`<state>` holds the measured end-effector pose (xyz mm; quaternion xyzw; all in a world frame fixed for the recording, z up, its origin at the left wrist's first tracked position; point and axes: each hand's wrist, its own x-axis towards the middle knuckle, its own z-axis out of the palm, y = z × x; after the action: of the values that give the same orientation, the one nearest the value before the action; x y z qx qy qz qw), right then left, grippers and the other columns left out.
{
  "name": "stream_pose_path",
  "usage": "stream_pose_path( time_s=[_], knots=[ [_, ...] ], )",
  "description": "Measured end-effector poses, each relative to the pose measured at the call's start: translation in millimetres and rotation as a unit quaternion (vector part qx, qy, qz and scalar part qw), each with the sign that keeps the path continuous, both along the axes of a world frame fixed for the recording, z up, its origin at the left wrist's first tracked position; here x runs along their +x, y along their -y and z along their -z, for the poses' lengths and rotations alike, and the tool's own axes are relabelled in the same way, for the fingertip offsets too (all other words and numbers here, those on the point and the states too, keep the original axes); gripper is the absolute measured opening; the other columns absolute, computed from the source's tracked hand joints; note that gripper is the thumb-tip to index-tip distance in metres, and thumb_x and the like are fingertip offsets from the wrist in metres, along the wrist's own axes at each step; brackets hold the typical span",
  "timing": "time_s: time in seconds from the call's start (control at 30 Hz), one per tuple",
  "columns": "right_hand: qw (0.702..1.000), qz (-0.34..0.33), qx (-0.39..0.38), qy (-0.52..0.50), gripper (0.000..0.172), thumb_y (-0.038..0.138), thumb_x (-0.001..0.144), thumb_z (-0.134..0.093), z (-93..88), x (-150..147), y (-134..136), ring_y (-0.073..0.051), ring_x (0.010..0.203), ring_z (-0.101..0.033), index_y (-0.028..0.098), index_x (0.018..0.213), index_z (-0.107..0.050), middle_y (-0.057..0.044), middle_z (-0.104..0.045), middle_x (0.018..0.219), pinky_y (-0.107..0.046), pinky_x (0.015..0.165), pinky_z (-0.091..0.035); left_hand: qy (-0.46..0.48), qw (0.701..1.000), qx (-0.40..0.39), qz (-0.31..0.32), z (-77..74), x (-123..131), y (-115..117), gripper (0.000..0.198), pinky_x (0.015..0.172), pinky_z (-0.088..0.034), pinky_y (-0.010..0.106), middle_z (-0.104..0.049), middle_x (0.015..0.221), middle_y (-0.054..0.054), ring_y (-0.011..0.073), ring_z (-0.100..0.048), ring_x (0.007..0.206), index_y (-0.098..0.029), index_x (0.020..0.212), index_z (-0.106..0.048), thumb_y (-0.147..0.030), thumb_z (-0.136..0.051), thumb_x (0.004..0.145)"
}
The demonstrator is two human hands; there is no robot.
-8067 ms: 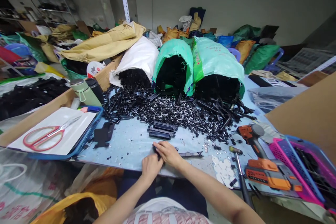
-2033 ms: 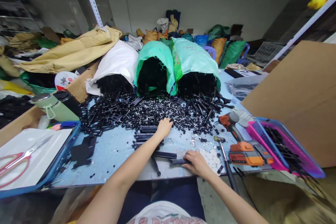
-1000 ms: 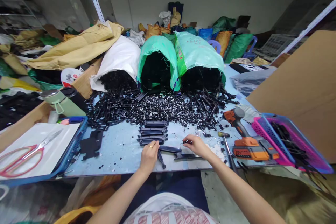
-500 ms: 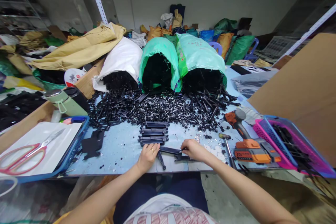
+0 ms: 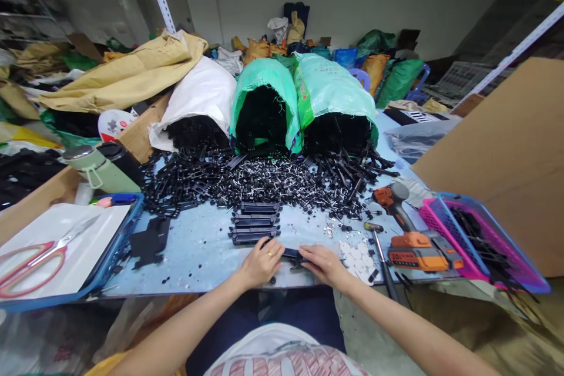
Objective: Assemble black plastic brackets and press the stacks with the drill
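Observation:
Between my two hands, close to the front edge of the table, lies a long black plastic bar (image 5: 291,253). My left hand (image 5: 263,261) has its fingers closed over the bar's left end. At the right end, my right hand (image 5: 321,264) grips it with fingers pressed together and hides that end. A second dark part shows partly below the bar, mostly covered by my hands. Just beyond my left hand, several similar black bars (image 5: 255,220) lie in a neat row. Further back spreads a heap of small black pins with metal shafts (image 5: 268,182).
An orange cordless drill (image 5: 418,249), a hammer (image 5: 382,258) and white discs (image 5: 358,258) lie to the right, before a pink basket (image 5: 429,211). Scissors (image 5: 48,255) rest in a blue tray (image 5: 127,241) at left. Open sacks (image 5: 264,79) line the back.
My left hand has moved right along the bar, and my right hand has flattened over its right end. The loose part below is now largely covered. The view has shifted slightly.

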<state>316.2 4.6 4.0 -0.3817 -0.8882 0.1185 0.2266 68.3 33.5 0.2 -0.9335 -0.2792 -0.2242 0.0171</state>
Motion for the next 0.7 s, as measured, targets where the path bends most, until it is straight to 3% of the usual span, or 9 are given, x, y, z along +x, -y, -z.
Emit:
stream_pose_path(
  time_s=[0.1,0.23,0.3,0.37,0.47,0.57,0.63,0.7],
  knots=[
    [0.999,0.001,-0.004,0.037,0.045,0.035,0.086,-0.045,14.4,8.8,4.5,-0.021,0.099,-0.051,0.022,0.128,-0.036,-0.011,-0.054,0.113,-0.036,0.079,-0.043,-0.053,0.994,-0.090,0.034,-5.4,24.2,-0.6,0.050,0.091,-0.033,0.038,-0.054,0.112,0.011,0.0235,-0.047,0.104,-0.012,0.120,-0.041,-0.040,-0.050,0.079],
    [0.997,0.011,-0.016,0.080,0.044,0.037,0.087,-0.042,16.0,12.6,2.1,-0.019,0.089,-0.053,0.021,0.128,-0.037,-0.009,-0.059,0.100,-0.033,0.073,-0.043,-0.063,0.984,-0.168,-0.024,-9.0,39.5,1.8,0.061,0.084,-0.037,0.037,-0.057,0.102,0.010,0.0234,-0.050,0.096,-0.015,0.119,-0.040,-0.050,-0.056,0.072],
    [0.995,0.001,-0.011,0.100,0.044,0.040,0.086,-0.042,13.8,14.4,-1.2,-0.019,0.090,-0.052,0.022,0.126,-0.039,-0.009,-0.058,0.102,-0.032,0.073,-0.042,-0.073,0.985,-0.156,-0.016,-9.2,33.7,2.4,0.062,0.087,-0.035,0.037,-0.055,0.108,0.011,0.0235,-0.048,0.100,-0.015,0.122,-0.037,-0.049,-0.055,0.073],
    [0.992,0.034,-0.001,0.125,0.046,0.049,0.083,-0.043,13.0,15.5,-4.2,-0.020,0.088,-0.053,0.019,0.118,-0.047,-0.011,-0.058,0.100,-0.031,0.071,-0.042,-0.094,0.988,-0.119,0.007,-9.1,23.4,1.7,0.062,0.090,-0.033,0.037,-0.049,0.118,0.013,0.0245,-0.045,0.106,-0.013,0.125,-0.033,-0.047,-0.052,0.076],
    [0.982,0.110,0.016,0.151,0.050,0.060,0.078,-0.041,11.9,13.8,-7.0,-0.020,0.070,-0.055,0.014,0.084,-0.060,-0.010,-0.060,0.075,-0.028,0.059,-0.039,-0.116,0.990,-0.084,0.006,-11.0,11.9,0.4,0.052,0.083,-0.037,0.036,-0.052,0.114,0.014,0.0248,-0.049,0.100,-0.011,0.122,-0.038,-0.044,-0.044,0.082],
    [0.988,0.102,0.020,0.111,0.053,0.063,0.077,-0.038,-2.3,7.7,-6.8,-0.016,0.054,-0.051,0.015,0.060,-0.054,-0.006,-0.054,0.056,-0.025,0.050,-0.032,-0.074,0.991,-0.107,-0.043,-21.1,9.3,5.8,0.043,0.065,-0.041,0.032,-0.061,0.083,0.011,0.0226,-0.055,0.076,-0.011,0.097,-0.055,-0.046,-0.034,0.085],
    [0.999,0.046,-0.018,0.013,0.054,0.062,0.080,-0.034,-22.2,1.1,-3.8,-0.014,0.050,-0.048,0.016,0.057,-0.050,-0.004,-0.050,0.052,-0.024,0.048,-0.030,0.015,0.987,-0.149,-0.062,-34.4,8.3,16.0,0.048,0.057,-0.038,0.029,-0.058,0.066,0.008,0.0190,-0.054,0.064,-0.014,0.074,-0.057,-0.046,-0.024,0.087],
    [0.988,-0.026,-0.095,-0.120,0.054,0.058,0.084,-0.028,-44.4,-8.6,1.5,-0.011,0.046,-0.044,0.018,0.053,-0.046,-0.001,-0.045,0.047,-0.023,0.047,-0.029,0.135,0.968,-0.206,-0.043,-50.6,6.1,30.5,0.053,0.054,-0.036,0.026,-0.054,0.058,0.005,0.0151,-0.051,0.057,-0.016,0.063,-0.053,-0.044,-0.016,0.089]
  ],
)
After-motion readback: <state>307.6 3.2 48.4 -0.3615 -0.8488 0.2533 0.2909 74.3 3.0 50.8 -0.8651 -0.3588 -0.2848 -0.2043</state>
